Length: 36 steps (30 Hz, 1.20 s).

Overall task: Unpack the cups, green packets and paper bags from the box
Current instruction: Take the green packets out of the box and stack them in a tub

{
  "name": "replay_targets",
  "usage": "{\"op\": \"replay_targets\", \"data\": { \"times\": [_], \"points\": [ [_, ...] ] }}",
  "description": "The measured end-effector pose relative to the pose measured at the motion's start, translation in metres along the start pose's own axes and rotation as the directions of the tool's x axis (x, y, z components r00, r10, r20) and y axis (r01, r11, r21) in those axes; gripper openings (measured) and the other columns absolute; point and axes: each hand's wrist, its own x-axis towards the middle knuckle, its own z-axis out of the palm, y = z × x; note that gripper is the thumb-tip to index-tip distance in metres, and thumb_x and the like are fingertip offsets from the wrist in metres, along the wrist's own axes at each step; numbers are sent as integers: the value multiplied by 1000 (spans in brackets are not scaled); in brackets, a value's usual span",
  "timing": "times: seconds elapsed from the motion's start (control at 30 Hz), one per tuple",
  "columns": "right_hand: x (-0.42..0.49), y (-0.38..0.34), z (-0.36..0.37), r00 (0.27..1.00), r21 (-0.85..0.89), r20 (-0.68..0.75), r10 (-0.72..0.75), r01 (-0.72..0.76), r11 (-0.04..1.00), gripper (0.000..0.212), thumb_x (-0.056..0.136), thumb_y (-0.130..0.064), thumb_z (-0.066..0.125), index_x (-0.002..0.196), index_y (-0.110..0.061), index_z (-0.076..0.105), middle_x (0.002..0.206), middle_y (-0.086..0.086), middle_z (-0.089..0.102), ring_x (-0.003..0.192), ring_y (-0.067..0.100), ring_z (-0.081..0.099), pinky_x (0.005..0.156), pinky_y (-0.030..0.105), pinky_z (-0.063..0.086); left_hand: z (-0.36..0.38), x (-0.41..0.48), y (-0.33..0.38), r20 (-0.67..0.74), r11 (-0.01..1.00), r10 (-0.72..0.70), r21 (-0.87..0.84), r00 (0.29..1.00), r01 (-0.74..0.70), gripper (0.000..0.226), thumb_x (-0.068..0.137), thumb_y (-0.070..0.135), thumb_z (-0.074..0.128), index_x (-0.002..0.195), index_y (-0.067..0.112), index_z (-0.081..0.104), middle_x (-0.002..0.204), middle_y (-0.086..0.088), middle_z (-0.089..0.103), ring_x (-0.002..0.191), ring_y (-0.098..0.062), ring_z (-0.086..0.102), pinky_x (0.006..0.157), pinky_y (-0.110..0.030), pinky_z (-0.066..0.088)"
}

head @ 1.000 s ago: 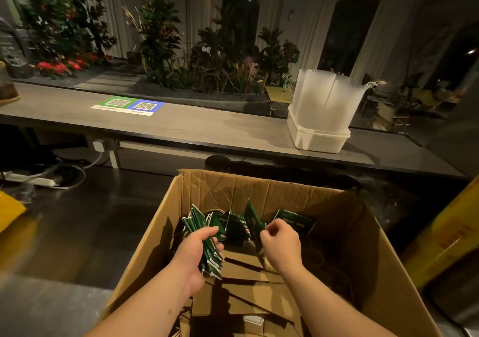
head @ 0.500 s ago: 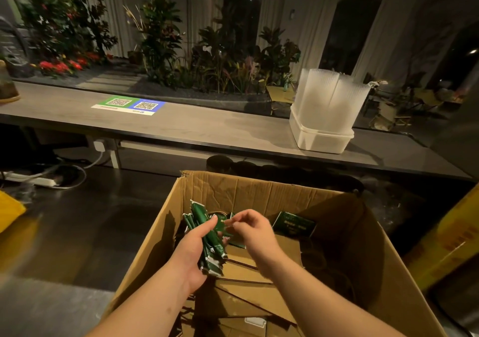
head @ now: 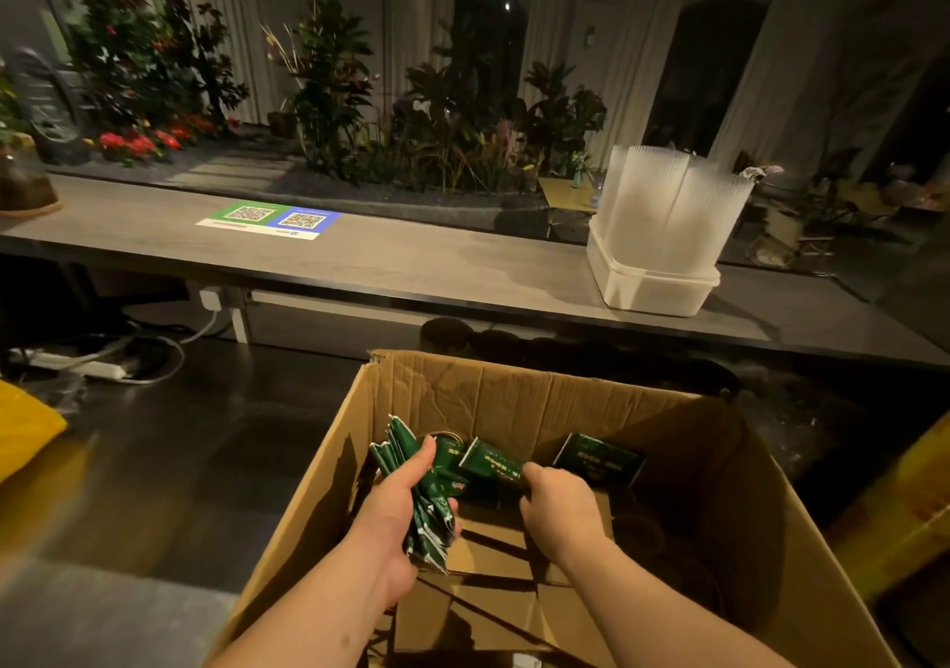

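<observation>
Here, your left hand (head: pixel 396 518) clasps a bundle of green packets (head: pixel 434 518) inside the box (head: pixel 514 400), near its left wall. Just to its right, your right hand (head: pixel 560 505) curls its fingers onto the near edge of a single green packet (head: pixel 491 462), another packet (head: pixel 599 459) lying apart toward the far wall. Brown paper bags (head: pixel 488 611) lie flat beneath both hands; clear cups (head: pixel 663 204) stand in a white tub (head: pixel 647 289) on the counter (head: pixel 411 266) beyond.

Dim room: grey counter (head: pixel 411 266), plants (head: pixel 329 81) behind, dark floor (head: pixel 169 462).
</observation>
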Motion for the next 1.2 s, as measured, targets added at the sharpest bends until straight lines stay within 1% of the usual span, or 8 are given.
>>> {"op": "replay_targets", "data": {
  "times": [0.2, 0.33, 0.5, 0.63, 0.7, 0.83, 1.03, 1.2],
  "points": [
    [-4, -17, -29, 954, 562, 15, 300, -257, 786, 14, 96, -19, 69, 109, -22, 71, 100, -7, 68, 94, 7, 65, 82, 26, 59, -2, 4, -1, -70, 995, 24, 103, 997, -17, 76, 61, 43, 88, 129, 19, 65, 113, -14, 69, 98, -32, 66, 77, -44, 54],
    [-33, -63, -48, 985, 668, 83, 149, -166, 725, 12, 94, -14, 68, 95, -26, 69, 93, -8, 68, 90, 6, 66, 75, 24, 59, -2, 3, -3, -1, 988, 11, 153, 1000, -10, 106, 40, 53, 101, 134, 26, 61, 121, -14, 73, 111, -40, 69, 95, -55, 53],
    [-49, -87, -51, 997, 707, 77, 31, -77, 703, 10, 90, -14, 64, 93, -23, 68, 88, -1, 69, 86, 13, 67, 80, 37, 62, -3, 2, -6, 25, 978, 24, 208, 999, -28, 66, 68, 50, 83, 126, 23, 69, 114, -14, 76, 110, -38, 70, 96, -52, 54],
    [-38, -79, -63, 980, 830, 182, -84, -107, 547, 9, 99, -17, 61, 97, -17, 69, 95, 2, 72, 86, 7, 68, 75, 23, 59, -2, 0, -4, 63, 989, 6, 147, 998, -15, 57, 74, 39, 80, 125, 16, 72, 113, -16, 76, 106, -36, 69, 90, -48, 53],
    [-20, -58, -62, 990, 767, 133, -37, -80, 637, 11, 102, -22, 59, 106, -21, 69, 100, -5, 71, 93, 4, 67, 81, 22, 57, 2, -2, -2, 77, 994, -18, 108, 997, 10, 50, 76, 33, 76, 120, 9, 73, 104, -18, 76, 91, -34, 70, 82, -45, 53],
    [19, 22, -52, 971, 260, -86, 224, -195, 946, 41, 97, -21, 65, 137, -22, 58, 130, -2, 62, 124, 17, 59, 101, 33, 53, 5, -3, -1, 68, 998, -44, 46, 997, 41, 51, 75, 31, 78, 117, 4, 71, 93, -19, 72, 79, -33, 67, 80, -45, 52],
    [26, 92, -34, 964, -87, 7, 267, -266, 960, 69, 97, -18, 64, 158, -24, 32, 159, 4, 40, 149, 29, 34, 122, 49, 28, 3, -7, -1, 91, 998, -68, 23, 994, 66, 47, 81, 32, 78, 117, 2, 73, 100, -21, 71, 76, -32, 66, 83, -47, 51],
    [31, 100, -29, 971, -124, -39, 235, -238, 963, 50, 101, -22, 57, 150, -28, 47, 161, 5, 37, 153, 31, 24, 126, 52, 20, 7, -10, 2, 82, 998, -65, -3, 995, 66, 49, 80, 30, 78, 120, 2, 70, 96, -20, 71, 75, -30, 65, 80, -44, 51]
  ]
}}
